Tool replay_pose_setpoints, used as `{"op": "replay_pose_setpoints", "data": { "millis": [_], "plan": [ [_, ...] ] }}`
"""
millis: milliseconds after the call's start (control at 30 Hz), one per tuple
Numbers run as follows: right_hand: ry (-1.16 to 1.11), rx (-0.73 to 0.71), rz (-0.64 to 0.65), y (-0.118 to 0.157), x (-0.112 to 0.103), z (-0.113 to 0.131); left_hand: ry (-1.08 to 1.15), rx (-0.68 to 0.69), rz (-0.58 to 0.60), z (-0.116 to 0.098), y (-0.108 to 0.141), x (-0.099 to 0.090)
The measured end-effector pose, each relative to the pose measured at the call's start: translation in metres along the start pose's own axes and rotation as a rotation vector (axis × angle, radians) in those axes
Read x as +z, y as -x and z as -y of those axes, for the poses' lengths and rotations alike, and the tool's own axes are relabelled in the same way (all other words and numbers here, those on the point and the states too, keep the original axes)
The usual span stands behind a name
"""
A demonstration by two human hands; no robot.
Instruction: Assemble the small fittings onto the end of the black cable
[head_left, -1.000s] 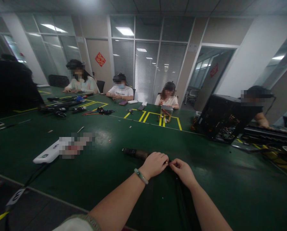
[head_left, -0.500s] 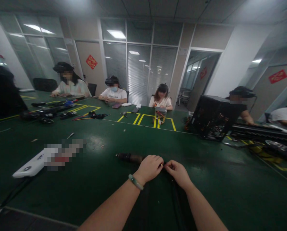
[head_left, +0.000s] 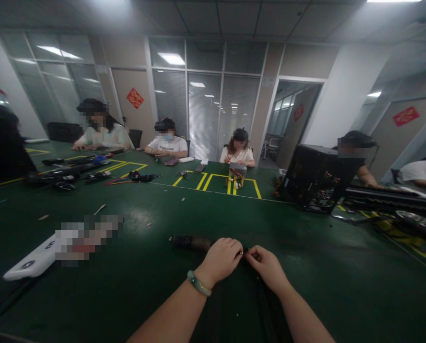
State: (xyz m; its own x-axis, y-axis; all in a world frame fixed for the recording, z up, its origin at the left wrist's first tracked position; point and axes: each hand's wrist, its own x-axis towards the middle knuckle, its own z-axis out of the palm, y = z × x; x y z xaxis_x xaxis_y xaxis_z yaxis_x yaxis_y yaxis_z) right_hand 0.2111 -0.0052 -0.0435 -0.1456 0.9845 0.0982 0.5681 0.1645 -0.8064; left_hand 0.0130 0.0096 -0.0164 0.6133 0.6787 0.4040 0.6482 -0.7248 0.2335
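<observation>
A dark, tube-shaped tool (head_left: 189,243) lies across the green tabletop, with a black section and a small light tip at its left end and a brownish body. My left hand (head_left: 223,259), with a green bangle (head_left: 199,283) on its wrist, is closed over the tool's right part and hides it. Something small and bright shows at its fingertips. Close beside it, my right hand (head_left: 264,264) pinches at the tool's right end; whatever sits between its fingers is too small to make out. A dark cable (head_left: 262,300) runs down between my forearms.
To the left lies a white power strip (head_left: 30,259) beside a blurred-out patch. Cables (head_left: 137,176) and dark parts lie further back. A black computer case (head_left: 316,178) stands at the right. Several people sit around the table, one behind a metal box with wires (head_left: 237,170).
The view has shifted slightly, so the table things sit a little lower and further left. Both hands stay together at the tool with nearly the same grip.
</observation>
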Motion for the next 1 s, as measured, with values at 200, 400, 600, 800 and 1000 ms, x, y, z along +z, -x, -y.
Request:
{"op": "replay_pose_setpoints", "data": {
  "millis": [200, 400, 600, 800, 1000],
  "plan": [
    [-0.018, -0.011, -0.01, -0.0013, 0.0004, -0.0018, 0.038, 0.0, -0.003, 0.0021, -0.0006, 0.0023],
    [-0.048, -0.007, 0.008, -0.0036, 0.0002, -0.0021, 0.024, -0.001, 0.003, 0.0047, -0.003, 0.0075],
    [-0.062, 0.004, 0.009, -0.0058, 0.0009, -0.0053, 0.038, -0.004, -0.002, 0.0049, -0.0048, 0.0071],
    [-0.049, 0.026, 0.009, -0.0069, 0.0007, -0.0052, 0.017, -0.037, -0.019, 0.0035, -0.0052, 0.007],
    [-0.055, 0.006, 0.001, -0.0078, 0.0019, -0.0088, 0.015, -0.046, -0.003, 0.0027, -0.0044, 0.0074]
  ]
}}
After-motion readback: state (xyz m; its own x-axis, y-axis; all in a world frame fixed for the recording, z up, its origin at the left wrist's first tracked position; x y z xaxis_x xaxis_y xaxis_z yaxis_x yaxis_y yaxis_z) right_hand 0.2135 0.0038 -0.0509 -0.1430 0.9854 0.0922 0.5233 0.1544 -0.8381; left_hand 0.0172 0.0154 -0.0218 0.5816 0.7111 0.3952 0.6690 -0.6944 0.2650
